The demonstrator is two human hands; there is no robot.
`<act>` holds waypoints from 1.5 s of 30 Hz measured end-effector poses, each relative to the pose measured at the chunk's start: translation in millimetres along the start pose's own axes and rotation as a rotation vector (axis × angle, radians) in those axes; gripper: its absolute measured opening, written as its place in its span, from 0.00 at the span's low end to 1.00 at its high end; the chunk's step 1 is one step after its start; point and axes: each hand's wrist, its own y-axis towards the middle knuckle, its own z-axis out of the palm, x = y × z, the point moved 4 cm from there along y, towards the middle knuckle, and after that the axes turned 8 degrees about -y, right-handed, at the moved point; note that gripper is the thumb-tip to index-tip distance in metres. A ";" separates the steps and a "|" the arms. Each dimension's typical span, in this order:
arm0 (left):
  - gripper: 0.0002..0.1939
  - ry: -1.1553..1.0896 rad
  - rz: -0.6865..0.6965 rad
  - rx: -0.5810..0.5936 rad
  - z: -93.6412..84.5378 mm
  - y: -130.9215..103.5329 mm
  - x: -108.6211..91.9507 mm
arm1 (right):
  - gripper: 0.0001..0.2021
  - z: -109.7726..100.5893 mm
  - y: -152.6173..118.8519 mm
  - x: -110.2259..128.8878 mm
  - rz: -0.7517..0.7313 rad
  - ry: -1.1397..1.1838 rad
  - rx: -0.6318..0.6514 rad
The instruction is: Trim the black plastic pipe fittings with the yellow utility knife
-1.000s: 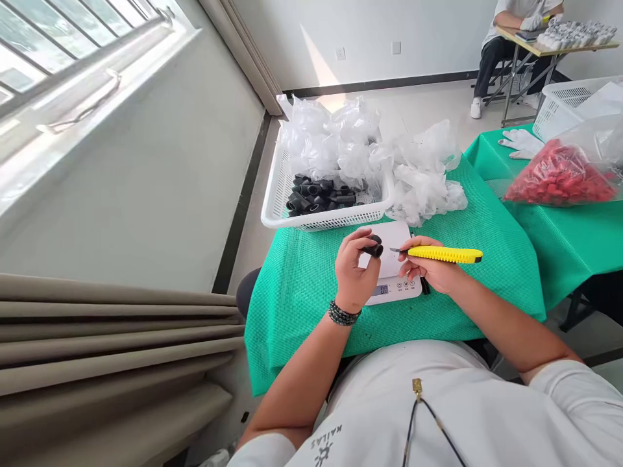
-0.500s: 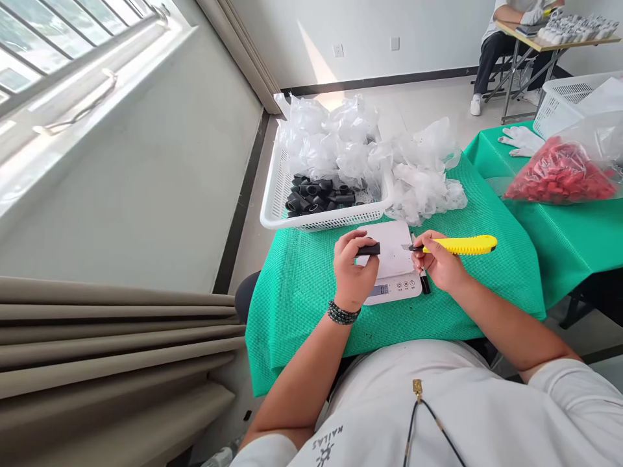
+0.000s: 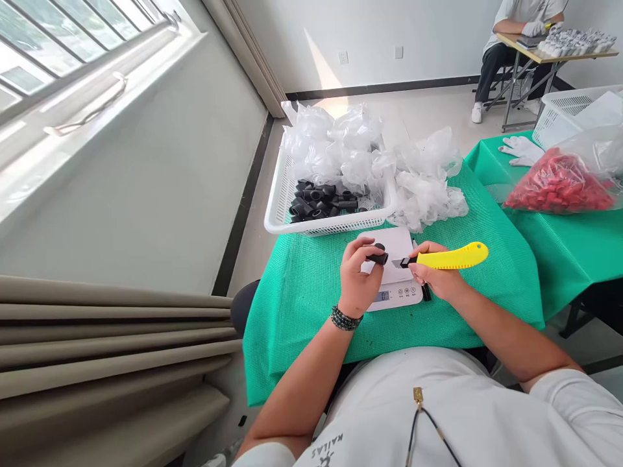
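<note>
Black fitting [image 3: 378, 258] pinched in left grip [image 3: 359, 280], open end toward knife [image 3: 452, 258].

Matt, smooth plastic look on the black fitting [image 3: 380, 258]; yellow plastic on the cutter handle [image 3: 452, 257], metal on the blade [image 3: 398, 263]. Smooth white plastic on scale [image 3: 395, 243] and basket [image 3: 331, 226], rough woven mesh on the green cover [image 3: 302, 305], glossy crinkled film on the clear bags [image 3: 321, 146].
</note>
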 end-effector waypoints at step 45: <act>0.10 -0.019 0.005 0.113 -1.5 2.8 -11.5 | 0.16 -4.5 4.0 2.2 -0.128 -0.211 -0.114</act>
